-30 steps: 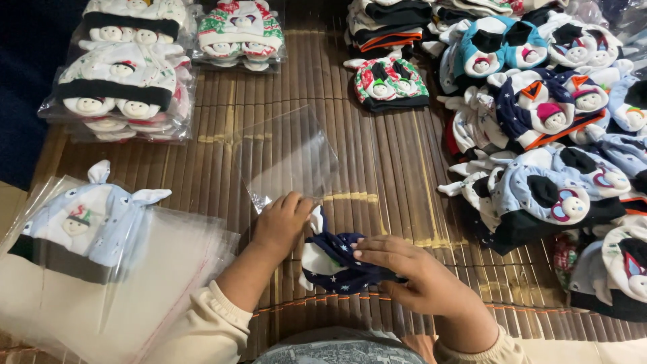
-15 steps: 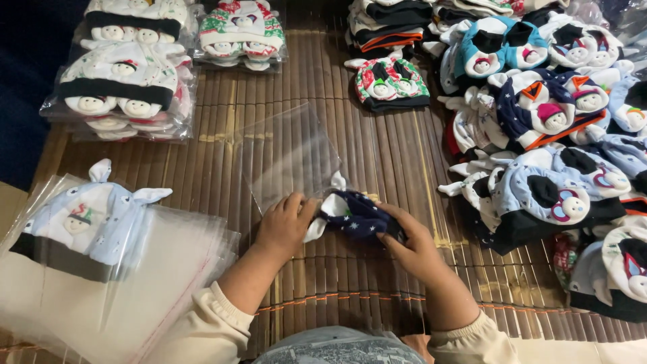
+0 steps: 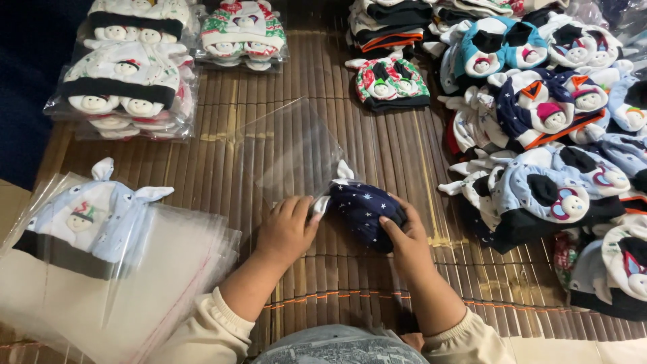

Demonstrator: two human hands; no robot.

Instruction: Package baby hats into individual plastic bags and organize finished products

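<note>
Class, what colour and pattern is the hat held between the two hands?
Dark navy hat with small white stars, seen best in the head view.

Bare mat [image 3: 202, 168] lies open ahead of the hands. Heaped hats [image 3: 552, 168] crowd the right side, bagged hats [image 3: 128, 87] block the far left, and a stack of plastic bags [image 3: 135, 283] fills the near left.

One head camera looks steeply down, close over the bamboo mat [image 3: 202, 175], facing 12 o'clock; the person's own forearms enter from 6 o'clock.
</note>
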